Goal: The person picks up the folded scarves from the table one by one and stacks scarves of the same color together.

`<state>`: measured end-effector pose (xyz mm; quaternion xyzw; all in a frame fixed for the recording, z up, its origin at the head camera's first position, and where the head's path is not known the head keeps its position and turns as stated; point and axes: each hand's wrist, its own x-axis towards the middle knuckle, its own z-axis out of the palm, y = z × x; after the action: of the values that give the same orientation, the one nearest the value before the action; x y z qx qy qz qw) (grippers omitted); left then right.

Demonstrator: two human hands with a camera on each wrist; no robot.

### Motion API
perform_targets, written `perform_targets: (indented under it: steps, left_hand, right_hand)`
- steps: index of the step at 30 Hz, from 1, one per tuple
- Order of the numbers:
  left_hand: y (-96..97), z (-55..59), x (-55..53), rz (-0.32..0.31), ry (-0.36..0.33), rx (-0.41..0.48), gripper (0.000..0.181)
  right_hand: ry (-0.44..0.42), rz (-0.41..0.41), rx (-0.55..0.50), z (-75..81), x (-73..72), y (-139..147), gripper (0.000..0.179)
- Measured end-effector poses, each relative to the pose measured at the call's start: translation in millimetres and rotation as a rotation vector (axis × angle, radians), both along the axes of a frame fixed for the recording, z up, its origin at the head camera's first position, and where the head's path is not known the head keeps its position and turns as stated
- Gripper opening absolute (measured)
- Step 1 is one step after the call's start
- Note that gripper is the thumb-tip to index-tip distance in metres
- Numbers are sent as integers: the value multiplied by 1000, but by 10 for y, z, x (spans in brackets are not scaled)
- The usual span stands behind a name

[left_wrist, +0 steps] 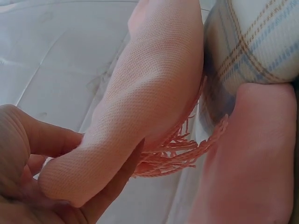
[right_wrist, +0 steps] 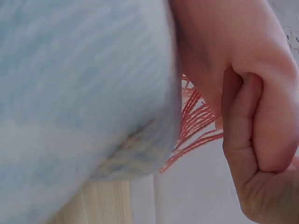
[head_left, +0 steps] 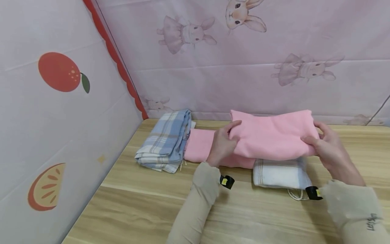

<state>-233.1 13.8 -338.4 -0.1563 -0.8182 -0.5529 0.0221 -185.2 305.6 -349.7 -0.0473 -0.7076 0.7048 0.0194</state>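
Observation:
A folded pink scarf point(head_left: 274, 135) is held up by its two ends, above the other folded cloths. At its left end my left hand point(head_left: 223, 144) grips it; the left wrist view shows thumb and fingers pinching the scarf point(left_wrist: 140, 93), with twisted fringe point(left_wrist: 173, 156) hanging below. My right hand point(head_left: 330, 150) grips the right end, fingers pressed into the fold of the scarf in the right wrist view. Partly hidden underneath lie a second folded pink cloth point(head_left: 199, 145) and, to its right, a folded white and grey-blue plaid cloth point(head_left: 280, 174).
A folded blue and white plaid cloth point(head_left: 164, 139) lies at the left, against the second pink cloth. White cord point(head_left: 295, 195) pokes out at the front of the right plaid cloth. Printed fabric walls point(head_left: 243, 88) stand behind and left of the wooden table point(head_left: 137, 203).

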Motion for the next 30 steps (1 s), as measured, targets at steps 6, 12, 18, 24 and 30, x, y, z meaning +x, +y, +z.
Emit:
perform_targets:
  steps: [6,12,18,24,30]
  left_hand:
    - [-62,1,-3,20,-13,-2,52]
    - [-129,-9,-13,21,-23,7,52]
    - [-203,-7,-15,28,0,7,52]
    - [-250,-22,-39,37,20,3,52]
    - [-316,-39,-42,42,16,13,52]
  right_hand:
    - [3,-2,12,-18,-36,-69,81]
    - [5,6,45,-25,-60,-145,78]
    - [5,14,92,-16,-82,-221,77]
    - [16,9,166,-23,-93,-295,73]
    - [55,1,142,-36,-108,-375,73]
